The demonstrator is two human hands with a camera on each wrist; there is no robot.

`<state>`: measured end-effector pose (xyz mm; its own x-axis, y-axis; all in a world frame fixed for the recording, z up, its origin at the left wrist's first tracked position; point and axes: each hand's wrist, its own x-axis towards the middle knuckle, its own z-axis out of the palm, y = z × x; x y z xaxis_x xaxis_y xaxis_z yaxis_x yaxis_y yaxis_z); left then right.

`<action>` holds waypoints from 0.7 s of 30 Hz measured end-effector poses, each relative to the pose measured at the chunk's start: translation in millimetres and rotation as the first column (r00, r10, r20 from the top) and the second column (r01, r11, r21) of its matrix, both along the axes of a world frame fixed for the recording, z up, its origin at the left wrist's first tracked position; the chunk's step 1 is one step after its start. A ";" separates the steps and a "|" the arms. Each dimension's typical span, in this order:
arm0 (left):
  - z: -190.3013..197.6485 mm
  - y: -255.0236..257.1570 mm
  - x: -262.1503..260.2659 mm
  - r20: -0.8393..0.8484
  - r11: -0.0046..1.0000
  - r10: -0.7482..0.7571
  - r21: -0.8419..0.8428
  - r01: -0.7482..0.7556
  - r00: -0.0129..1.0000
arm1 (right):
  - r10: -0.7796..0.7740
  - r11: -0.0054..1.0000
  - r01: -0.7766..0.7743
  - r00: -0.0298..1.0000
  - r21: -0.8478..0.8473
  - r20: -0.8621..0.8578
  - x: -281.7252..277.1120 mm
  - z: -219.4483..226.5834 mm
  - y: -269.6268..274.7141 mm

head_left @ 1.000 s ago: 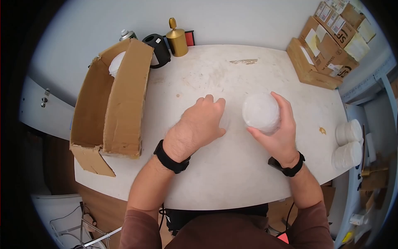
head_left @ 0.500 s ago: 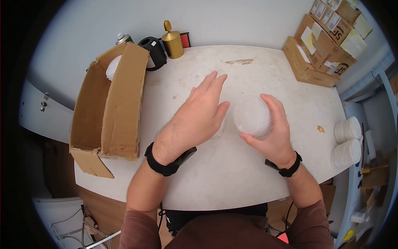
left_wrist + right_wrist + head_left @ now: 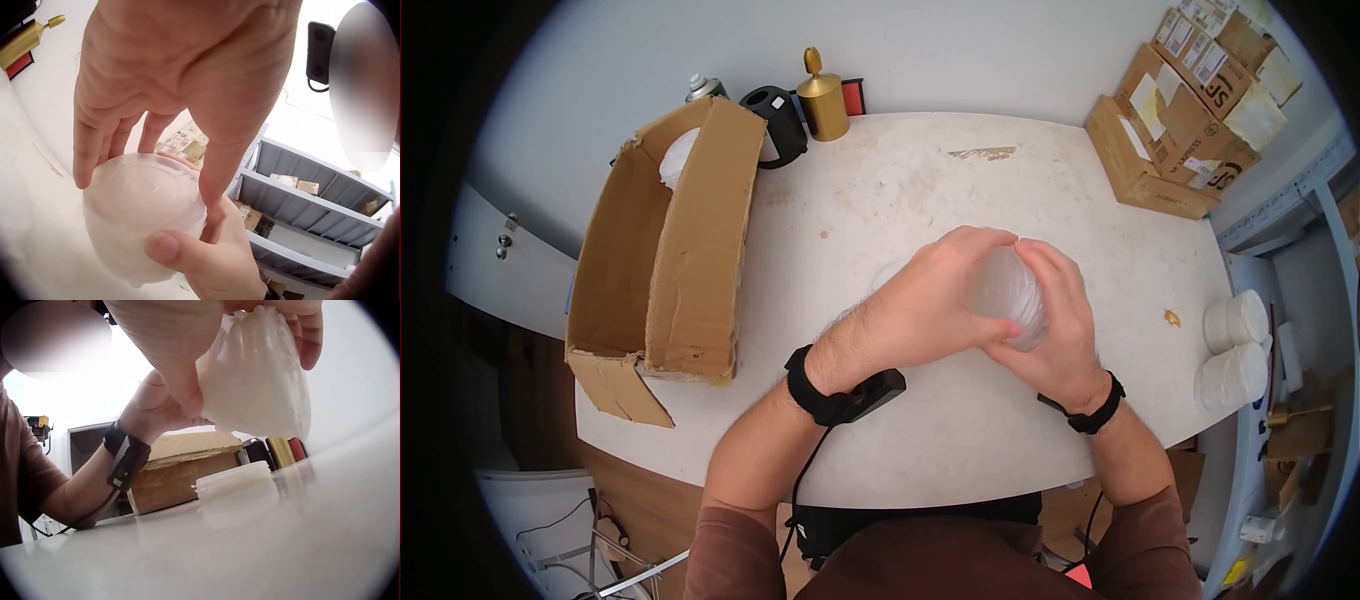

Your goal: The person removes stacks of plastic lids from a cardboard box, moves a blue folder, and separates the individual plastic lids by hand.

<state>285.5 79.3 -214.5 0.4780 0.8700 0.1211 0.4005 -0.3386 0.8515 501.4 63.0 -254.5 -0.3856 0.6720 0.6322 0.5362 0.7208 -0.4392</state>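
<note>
At a pale bench (image 3: 940,440), a person's left hand (image 3: 930,312) and right hand (image 3: 1068,340) curl round opposite sides of a translucent, ridged stack (image 3: 1005,290), held clear of the surface, a two-sided grip that seems meant to keep its thin layers together. Beneath, a shorter stack (image 3: 237,495) rests on the bench, while an open carton (image 3: 705,240) sits to the left, perhaps so its inside stays within reach

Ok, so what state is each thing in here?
Held white bundle, raised off the table, left hand and right hand around it
Lower white piece, on the table
Long box, open
Shipping boxes, stacked
Gold canister, upright
Black cylinder, upright
White rolls, side by side
</note>
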 end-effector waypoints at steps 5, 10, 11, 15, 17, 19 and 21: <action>8.4 5.0 -6.3 0.168 0.991 0.018 -0.136 0.005 0.986 | -0.030 0.999 0.029 0.999 -0.040 -0.037 3.6 -1.3 1.3; 34.5 3.6 -35.2 0.021 0.980 0.183 0.070 -0.184 0.983 | -0.100 0.993 0.094 0.992 -0.077 -0.077 5.4 -0.4 1.7; 37.7 2.1 -41.1 -0.139 0.942 0.266 0.246 -0.226 0.954 | -0.100 0.993 0.094 0.992 -0.077 -0.081 5.6 -0.8 2.0; 28.6 -3.6 -37.3 -0.636 0.971 0.239 0.178 -0.162 0.734 | -0.116 0.990 0.110 0.990 -0.084 -0.074 4.8 -2.9 2.8; 13.6 -0.7 -24.5 -0.678 0.984 0.180 0.120 -0.134 0.713 | -0.117 0.990 0.110 0.990 -0.092 -0.073 4.3 -3.7 3.2; -3.7 1.2 -18.1 -0.716 0.993 0.114 0.060 -0.102 0.689 | -0.117 0.989 0.110 0.990 -0.095 -0.077 5.1 -5.2 3.5; -17.2 0.8 -14.8 -0.741 0.998 0.067 0.036 -0.060 0.668 | -0.116 0.989 0.108 0.990 -0.097 -0.078 6.1 -5.0 3.6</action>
